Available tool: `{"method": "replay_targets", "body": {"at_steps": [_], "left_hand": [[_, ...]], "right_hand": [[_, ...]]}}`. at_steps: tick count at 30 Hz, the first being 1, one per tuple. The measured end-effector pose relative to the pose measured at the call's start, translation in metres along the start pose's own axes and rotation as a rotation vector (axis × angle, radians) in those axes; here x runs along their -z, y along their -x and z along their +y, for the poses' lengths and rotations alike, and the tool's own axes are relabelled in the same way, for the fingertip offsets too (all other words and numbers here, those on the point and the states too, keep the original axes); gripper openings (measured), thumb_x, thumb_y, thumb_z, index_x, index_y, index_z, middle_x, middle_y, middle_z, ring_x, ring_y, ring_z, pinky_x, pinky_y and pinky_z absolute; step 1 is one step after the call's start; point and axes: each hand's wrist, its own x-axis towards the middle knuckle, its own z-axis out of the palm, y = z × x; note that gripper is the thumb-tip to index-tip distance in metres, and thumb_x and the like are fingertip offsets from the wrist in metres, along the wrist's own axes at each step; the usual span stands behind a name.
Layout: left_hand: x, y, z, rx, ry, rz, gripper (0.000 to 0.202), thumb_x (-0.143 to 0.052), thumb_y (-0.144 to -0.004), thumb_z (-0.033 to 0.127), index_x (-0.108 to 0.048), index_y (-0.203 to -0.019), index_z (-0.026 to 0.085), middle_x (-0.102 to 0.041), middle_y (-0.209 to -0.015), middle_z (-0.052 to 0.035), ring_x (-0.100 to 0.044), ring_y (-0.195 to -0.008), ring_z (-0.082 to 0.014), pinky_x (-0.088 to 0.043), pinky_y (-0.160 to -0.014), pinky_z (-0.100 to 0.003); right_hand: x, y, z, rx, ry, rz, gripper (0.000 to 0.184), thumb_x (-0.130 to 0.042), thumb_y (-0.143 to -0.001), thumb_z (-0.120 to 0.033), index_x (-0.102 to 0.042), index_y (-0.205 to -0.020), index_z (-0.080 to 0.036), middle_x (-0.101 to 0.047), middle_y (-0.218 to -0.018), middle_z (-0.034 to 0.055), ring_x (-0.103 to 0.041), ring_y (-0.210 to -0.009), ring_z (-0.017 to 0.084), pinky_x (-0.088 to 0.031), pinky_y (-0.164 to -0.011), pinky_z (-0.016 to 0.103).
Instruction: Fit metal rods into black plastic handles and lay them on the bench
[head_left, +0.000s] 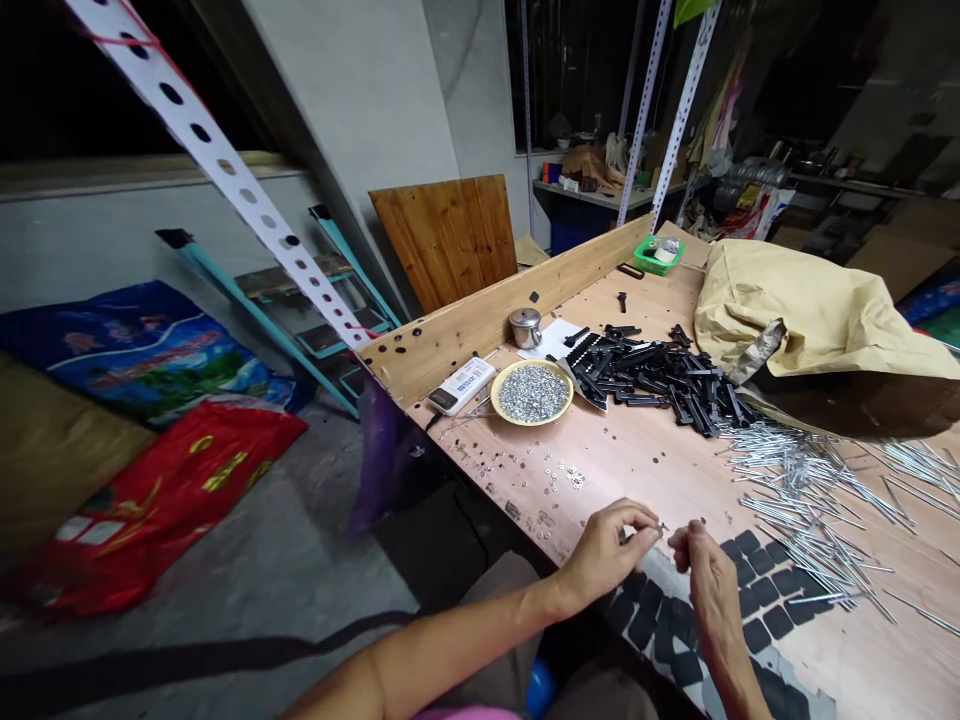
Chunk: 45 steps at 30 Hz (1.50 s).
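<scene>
Low in the frame our left hand pinches a tiny metal bit; our right hand, maybe pinching too, sits beside it.

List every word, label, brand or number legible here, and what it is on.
White device by the wooden rail: blue print, too small to read.
Red bag on the floor: yellow characters, too blurred to read.
Blue bag: printed picture, no legible text.
Small metal piece in the left hand: too small to tell.
Nothing can be quoted.
</scene>
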Motion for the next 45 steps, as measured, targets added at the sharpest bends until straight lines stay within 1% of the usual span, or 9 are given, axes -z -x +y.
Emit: {"method": "replay_targets", "body": {"at_steps": [5, 10, 16, 20, 26, 31, 35, 38, 45], "left_hand": [[-0.018, -0.007, -0.002, 0.291, 0.584, 0.114, 0.043, -0.080, -0.052, 0.046, -0.066, -0.072, 0.011, -0.054, -0.115, -0.0119, -0.056, -0.084, -0.0144, -0.045, -0.073, -0.024], [-0.030, -0.005, 0.000, 0.392, 0.616, 0.138, 0.044, -0.082, -0.049, 0.044, -0.067, -0.076, 0.011, -0.057, -0.113, -0.0115, -0.057, -0.079, -0.0135, -0.045, -0.066, -0.022], [-0.030, -0.002, -0.012, 0.369, 0.356, 0.079, 0.044, -0.072, -0.068, 0.030, -0.062, -0.108, 0.016, -0.057, -0.106, -0.0078, -0.056, -0.082, -0.0115, -0.046, -0.068, -0.020], [-0.020, 0.000, -0.030, 0.298, 0.196, 0.160, 0.046, -0.060, -0.078, 0.029, -0.050, -0.121, 0.017, -0.052, -0.091, -0.0020, -0.050, -0.060, -0.0058, -0.042, -0.053, -0.017], [-0.012, 0.001, -0.040, 0.153, 0.063, 0.237, 0.047, -0.054, -0.081, 0.029, -0.044, -0.125, 0.018, -0.050, -0.083, 0.0002, -0.046, -0.061, -0.0072, -0.041, -0.054, -0.018], [-0.016, 0.002, -0.038, 0.094, 0.030, 0.191, 0.048, -0.051, -0.082, 0.035, -0.041, -0.127, 0.019, -0.050, -0.083, 0.0000, -0.046, -0.059, -0.0079, -0.040, -0.051, -0.019], [-0.015, 0.003, -0.039, 0.072, 0.021, 0.204, 0.048, -0.051, -0.083, 0.034, -0.042, -0.127, 0.019, -0.051, -0.083, -0.0002, -0.046, -0.059, -0.0079, -0.040, -0.050, -0.019], [-0.016, 0.003, -0.040, 0.073, 0.020, 0.205, 0.049, -0.051, -0.083, 0.033, -0.040, -0.129, 0.020, -0.052, -0.084, -0.0008, -0.046, -0.060, -0.0079, -0.040, -0.051, -0.019], [-0.023, 0.005, -0.038, 0.087, 0.045, 0.169, 0.052, -0.051, -0.082, 0.035, -0.039, -0.129, 0.017, -0.051, -0.086, -0.0013, -0.047, -0.061, -0.0077, -0.041, -0.053, -0.019]], "right_hand": [[-0.015, 0.012, 0.001, -0.054, -0.375, -0.039, 0.049, -0.064, -0.062, -0.064, -0.068, -0.080, -0.018, -0.070, -0.077, 0.0064, -0.063, -0.073, 0.021, -0.051, -0.066, 0.032], [-0.014, 0.029, 0.007, -0.182, -0.487, -0.090, 0.043, -0.064, -0.067, -0.059, -0.068, -0.080, -0.018, -0.066, -0.067, 0.0034, -0.059, -0.057, 0.017, -0.047, -0.052, 0.029], [0.068, 0.007, 0.059, 0.183, 0.374, 0.335, 0.050, -0.044, -0.077, -0.065, -0.067, -0.076, -0.020, -0.062, -0.075, 0.0087, -0.056, -0.070, 0.023, -0.046, -0.065, 0.036], [0.104, -0.009, 0.096, 0.349, 0.849, 0.324, 0.044, -0.031, -0.091, -0.044, -0.065, -0.077, -0.021, -0.059, -0.074, 0.0098, -0.051, -0.073, 0.024, -0.045, -0.064, 0.035], [0.080, 0.006, 0.109, 0.726, 0.935, -0.079, 0.036, -0.028, -0.090, -0.011, -0.064, -0.092, -0.019, -0.059, -0.077, 0.0081, -0.051, -0.072, 0.020, -0.046, -0.063, 0.030], [0.081, -0.003, 0.104, 0.675, 0.938, 0.184, 0.035, -0.029, -0.093, -0.019, -0.060, -0.077, -0.019, -0.052, -0.067, 0.0061, -0.047, -0.063, 0.018, -0.041, -0.050, 0.028], [0.082, -0.005, 0.105, 0.768, 0.893, -0.010, 0.038, -0.024, -0.093, -0.014, -0.060, -0.080, -0.020, -0.054, -0.072, 0.0063, -0.048, -0.067, 0.018, -0.043, -0.056, 0.029], [0.085, -0.006, 0.107, 0.670, 0.934, 0.153, 0.039, -0.024, -0.094, -0.021, -0.056, -0.072, -0.021, -0.051, -0.067, 0.0061, -0.045, -0.062, 0.018, -0.040, -0.049, 0.028], [0.071, 0.007, 0.108, 0.669, 0.940, 0.065, 0.041, -0.022, -0.097, -0.029, -0.055, -0.075, -0.021, -0.051, -0.069, 0.0044, -0.046, -0.067, 0.018, -0.043, -0.061, 0.029]]}}
